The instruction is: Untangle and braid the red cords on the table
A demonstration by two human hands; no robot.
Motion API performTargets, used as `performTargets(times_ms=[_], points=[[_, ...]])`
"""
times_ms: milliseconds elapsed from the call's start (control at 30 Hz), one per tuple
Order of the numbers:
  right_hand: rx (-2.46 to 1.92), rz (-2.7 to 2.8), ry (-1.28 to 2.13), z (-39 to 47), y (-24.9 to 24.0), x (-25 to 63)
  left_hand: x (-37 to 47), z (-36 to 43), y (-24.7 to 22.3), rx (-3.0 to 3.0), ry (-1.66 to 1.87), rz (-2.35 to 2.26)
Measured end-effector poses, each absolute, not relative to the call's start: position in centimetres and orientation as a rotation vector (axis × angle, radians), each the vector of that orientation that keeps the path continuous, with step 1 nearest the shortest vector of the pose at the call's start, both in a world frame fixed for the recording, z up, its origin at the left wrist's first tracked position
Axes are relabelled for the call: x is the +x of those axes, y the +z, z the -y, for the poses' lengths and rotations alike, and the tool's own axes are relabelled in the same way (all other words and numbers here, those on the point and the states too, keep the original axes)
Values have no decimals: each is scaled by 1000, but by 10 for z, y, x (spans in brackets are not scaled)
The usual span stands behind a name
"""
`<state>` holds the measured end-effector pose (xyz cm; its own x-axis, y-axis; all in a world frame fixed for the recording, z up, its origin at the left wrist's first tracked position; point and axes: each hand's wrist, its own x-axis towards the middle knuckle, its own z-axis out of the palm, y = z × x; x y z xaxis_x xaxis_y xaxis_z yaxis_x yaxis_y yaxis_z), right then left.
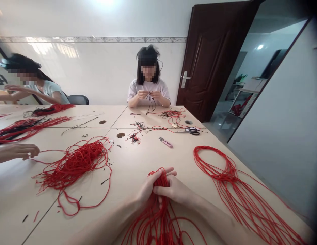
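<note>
Both my hands are wrapped round a bundle of red cords [158, 219] above the table's near edge. My left hand [149, 185] grips the bundle from the left, its thumb lying along the top. From the right, my right hand [175, 187] closes on the same cords, thumb across them. Looped cord ends stick up just past my fingers, while the long strands hang and spread toward me. To the right lies a looped hank of red cord [226, 177], its tails fanned out. A tangled pile of red cord [81, 160] rests on my left.
Thread snips [165, 142] and black-handled scissors [192, 131] lie ahead, near cord scraps [135, 137]. Across the table [138, 160], a person [148, 78] holds dark cords. Another person [43, 81] sits far left. A co-worker's hand [24, 150] touches a red strand at left.
</note>
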<state>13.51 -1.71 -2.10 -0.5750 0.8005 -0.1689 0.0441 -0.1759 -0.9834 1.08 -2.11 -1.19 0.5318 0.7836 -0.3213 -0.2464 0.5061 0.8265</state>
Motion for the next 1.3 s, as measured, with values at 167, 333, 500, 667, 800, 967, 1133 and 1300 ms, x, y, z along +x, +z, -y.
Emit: performTargets(times_ms=[167, 333, 500, 667, 800, 967, 1133, 1300], points=[[-1007, 1547, 1802, 18, -23, 137, 11, 21, -14, 802, 708, -738], [-1025, 1549, 1773, 18, -23, 138, 11, 21, -16, 799, 704, -728], [-1024, 1556, 1766, 19, -23, 136, 11, 19, -19, 795, 705, -698], [-1037, 1553, 1764, 18, -22, 136, 11, 20, -16, 775, 681, -718], [-1039, 1560, 1766, 19, -22, 136, 11, 20, -16, 776, 685, -708], [-1033, 1543, 1780, 19, -22, 135, 11, 19, -19, 758, 691, -705], [-1015, 1537, 1788, 20, -23, 137, 11, 19, -18, 759, 679, -702], [-1006, 1546, 1773, 18, -25, 138, 12, 20, -14, 773, 685, -713]])
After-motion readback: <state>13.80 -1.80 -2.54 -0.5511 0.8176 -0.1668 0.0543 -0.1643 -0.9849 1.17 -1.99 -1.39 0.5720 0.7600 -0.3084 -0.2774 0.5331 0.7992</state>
